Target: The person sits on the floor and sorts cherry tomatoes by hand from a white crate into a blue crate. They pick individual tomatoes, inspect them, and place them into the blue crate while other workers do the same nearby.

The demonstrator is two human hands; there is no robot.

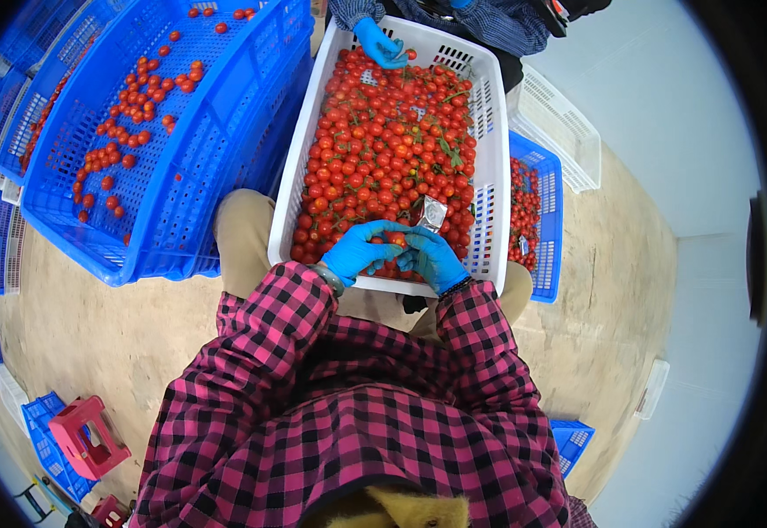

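A white perforated plastic crate (503,198) full of red cherry tomatoes (383,148), with green stems and leaves among them, stands before me between my knees. At its near end, my blue-gloved left hand (362,251) pinches a cherry tomato (397,239) between thumb and forefinger. My right hand (433,259), also gloved in blue, meets it from the other side with curled fingers. Its fingertips are at the same tomato; whether they grip anything is hidden. Just beyond my right hand, a small silvery foil-like piece (432,212) lies on the tomatoes.
On the left, a stack of blue crates (178,178) holds scattered tomatoes in the top one. Another person's gloved hand (382,46) is over the far end of the white crate. To the right are a blue crate (550,218) with small tomatoes and a white crate (565,122). A red stool (70,429) is behind left.
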